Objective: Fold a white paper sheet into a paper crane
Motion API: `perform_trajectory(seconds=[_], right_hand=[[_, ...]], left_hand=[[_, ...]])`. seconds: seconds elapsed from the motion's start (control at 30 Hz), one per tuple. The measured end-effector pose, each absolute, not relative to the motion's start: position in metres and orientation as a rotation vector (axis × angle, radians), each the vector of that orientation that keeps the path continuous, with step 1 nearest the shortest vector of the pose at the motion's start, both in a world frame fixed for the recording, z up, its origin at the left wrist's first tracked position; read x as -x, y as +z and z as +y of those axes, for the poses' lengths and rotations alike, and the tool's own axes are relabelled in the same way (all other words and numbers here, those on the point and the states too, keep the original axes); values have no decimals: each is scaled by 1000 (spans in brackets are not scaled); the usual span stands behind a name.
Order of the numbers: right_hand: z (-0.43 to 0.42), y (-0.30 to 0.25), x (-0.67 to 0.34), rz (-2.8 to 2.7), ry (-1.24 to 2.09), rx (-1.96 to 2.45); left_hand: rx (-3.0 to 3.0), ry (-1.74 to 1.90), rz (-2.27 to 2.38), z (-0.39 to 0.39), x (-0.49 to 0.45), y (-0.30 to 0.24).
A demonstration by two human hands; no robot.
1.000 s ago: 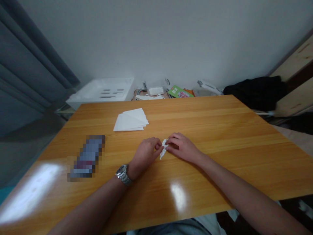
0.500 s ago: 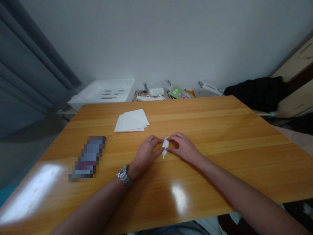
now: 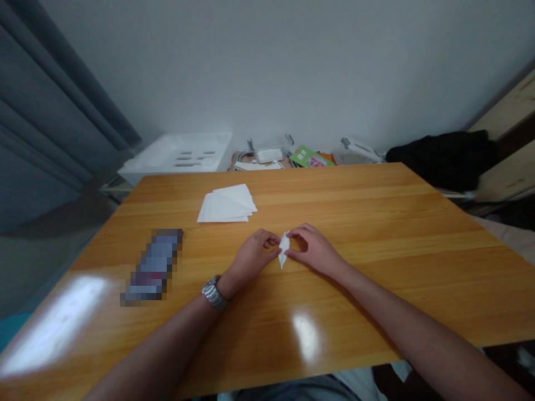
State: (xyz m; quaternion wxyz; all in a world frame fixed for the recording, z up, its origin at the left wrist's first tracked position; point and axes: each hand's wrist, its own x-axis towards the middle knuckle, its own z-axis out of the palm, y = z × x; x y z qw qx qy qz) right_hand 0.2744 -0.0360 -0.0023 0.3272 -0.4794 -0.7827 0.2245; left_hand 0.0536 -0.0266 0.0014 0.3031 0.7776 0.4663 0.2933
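Observation:
A small folded piece of white paper (image 3: pixel 284 245), narrow and pointed at its near end, is held between my two hands just above or on the wooden table (image 3: pixel 368 223). My left hand (image 3: pixel 253 253), with a silver watch (image 3: pixel 214 293) on the wrist, pinches its left side with thumb and fingers. From the other side, my right hand (image 3: pixel 314 248) grips the paper's right edge, index finger at the far end and thumb lower down. The fingertips cover parts of the folds.
White paper sheets (image 3: pixel 228 204) lie in a loose stack beyond my left hand. A pixelated phone-like object (image 3: pixel 154 264) rests on the left. Behind the table are a white tray (image 3: pixel 175 153), a green booklet (image 3: pixel 310 157) and a black cloth (image 3: pixel 443 159).
The folded paper has opened slightly between my hands and shows a wider face. My left fingers have curled in a little. The whole view has shifted slightly.

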Motion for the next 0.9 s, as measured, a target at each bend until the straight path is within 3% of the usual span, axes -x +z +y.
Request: perform_trajectory(seconds=[0.9], right_hand=[[-35,-4,-275,-2081,644,1160]], left_hand=[[-2127,794,1185,-27,-51,3]])
